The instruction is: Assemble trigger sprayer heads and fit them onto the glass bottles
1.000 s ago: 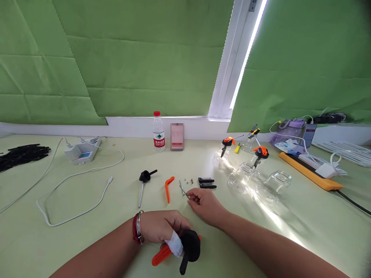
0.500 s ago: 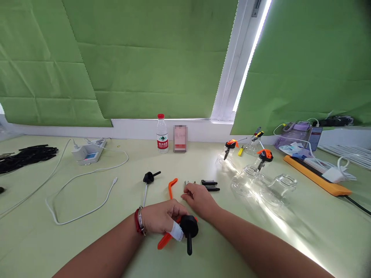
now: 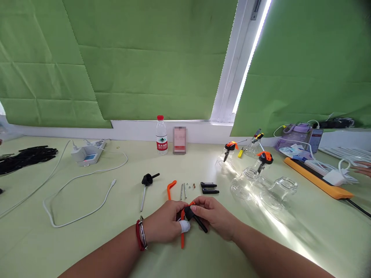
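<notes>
Between both hands is a black spout head [image 3: 189,213] with an orange lever [image 3: 182,240] against it. My left hand [image 3: 164,222], its thumb wrapped in white tape, is closed around the lever and the head's left side. My right hand [image 3: 218,218] grips the head from the right; a black spout points down and right below its fingers. Beyond them lie a loose orange lever [image 3: 170,188], two metal pins [image 3: 183,191], several tiny nut-like bits [image 3: 190,186] and two black pieces with springs [image 3: 209,188]. Another black spout head [image 3: 147,179] with a metal rod lies to the left.
Glass bottles [image 3: 278,193] stand at right, some topped with orange-and-black heads [image 3: 232,146]. Behind are a water bottle [image 3: 161,139] and a pinkish upright panel [image 3: 179,140]. A white cable [image 3: 98,208] loops at left. Another person's hand [image 3: 363,168] shows beside the orange-edged power strip [image 3: 319,177].
My right hand has drawn back from the small metal parts to the black spout head and now grips it. The head has turned, its spout pointing more to the right.
</notes>
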The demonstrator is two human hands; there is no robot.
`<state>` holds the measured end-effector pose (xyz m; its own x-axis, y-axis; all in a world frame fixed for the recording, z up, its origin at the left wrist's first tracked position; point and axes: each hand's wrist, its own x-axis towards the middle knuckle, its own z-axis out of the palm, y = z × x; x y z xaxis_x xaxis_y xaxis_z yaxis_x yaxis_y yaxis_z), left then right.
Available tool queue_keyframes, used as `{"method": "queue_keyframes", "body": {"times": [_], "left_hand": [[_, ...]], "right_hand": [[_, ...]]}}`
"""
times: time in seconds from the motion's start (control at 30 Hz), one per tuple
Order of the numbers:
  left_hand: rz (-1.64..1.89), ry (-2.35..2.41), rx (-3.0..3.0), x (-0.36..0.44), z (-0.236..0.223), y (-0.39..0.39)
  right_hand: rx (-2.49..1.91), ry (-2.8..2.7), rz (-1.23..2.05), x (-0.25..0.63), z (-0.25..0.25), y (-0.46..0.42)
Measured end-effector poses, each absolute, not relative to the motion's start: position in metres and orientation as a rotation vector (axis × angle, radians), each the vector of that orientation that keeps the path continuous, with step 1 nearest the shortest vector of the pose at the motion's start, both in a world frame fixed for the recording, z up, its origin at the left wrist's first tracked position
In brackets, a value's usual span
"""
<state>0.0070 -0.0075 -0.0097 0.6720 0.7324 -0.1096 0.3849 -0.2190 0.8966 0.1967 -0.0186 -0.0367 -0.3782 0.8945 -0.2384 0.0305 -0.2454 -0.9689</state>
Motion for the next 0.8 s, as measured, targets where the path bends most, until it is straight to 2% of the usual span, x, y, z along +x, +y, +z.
{"method": "queue_keyframes", "body": {"times": [0.13, 0.3, 0.37, 0.53, 0.8], "left_hand": [[0.528, 0.962, 1.813, 0.001, -0.003, 0.002], [0.882, 1.467, 1.836, -0.014, -0.003, 0.024], [0.764, 1.652, 1.884, -0.019, -0.009, 0.033], [0.619, 1.767, 1.922, -0.021, -0.023, 0.042], [0.680, 1.767, 2.129, -0.014, -0.015, 0.028]], "right_hand": [[-1.180, -1.149, 1.552, 0.206, -0.030, -0.010], [-1.133, -0.975, 1.340, 0.228, -0.018, 0.000], [-1.126, -0.956, 1.338, 0.233, -0.015, 0.000], [-1.164, -1.038, 1.388, 0.228, -0.014, -0.007], [-1.254, -1.147, 1.447, 0.218, -0.023, -0.011]]}}
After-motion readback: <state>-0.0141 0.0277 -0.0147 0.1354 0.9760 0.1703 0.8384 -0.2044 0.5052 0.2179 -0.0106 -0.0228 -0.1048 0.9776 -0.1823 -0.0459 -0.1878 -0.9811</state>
